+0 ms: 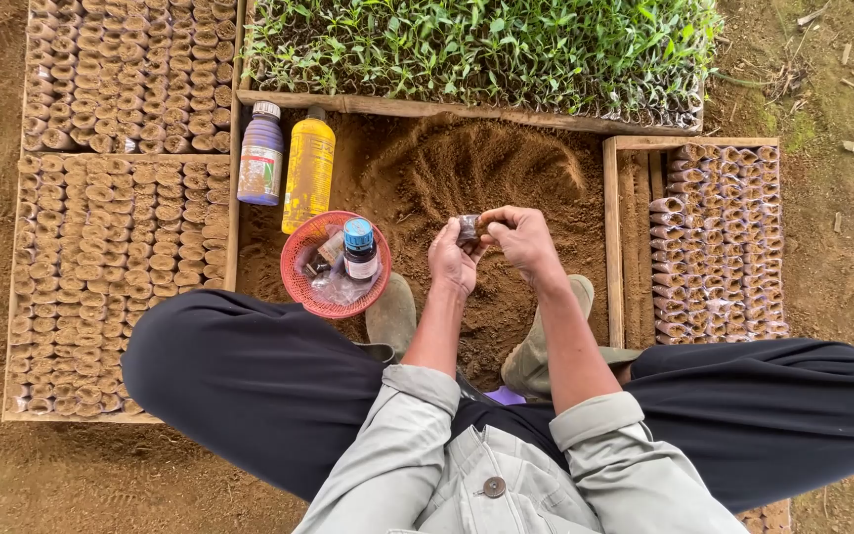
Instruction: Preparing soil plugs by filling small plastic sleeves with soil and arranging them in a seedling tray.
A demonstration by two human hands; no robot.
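The person is sitting outdoors on bare brown soil, legs spread, boots [392, 314] resting at the near edge of a loose soil heap [467, 178]. Just above the heap's near side, the left hand [452, 262] is curling its fingers around a small dark pot [468, 229] — its long axis looks roughly upright, though its open end is hidden. The right hand [521, 237] is pinching the pot's top, fingers bent close together. Left of the heap, a red basket [298, 282] is holding a blue-capped bottle [359, 248], with two taller bottles [289, 163] just beyond. Beyond the heap, a seedling tray [476, 49] is standing — filled-pot trays [116, 237] are flanking both sides.
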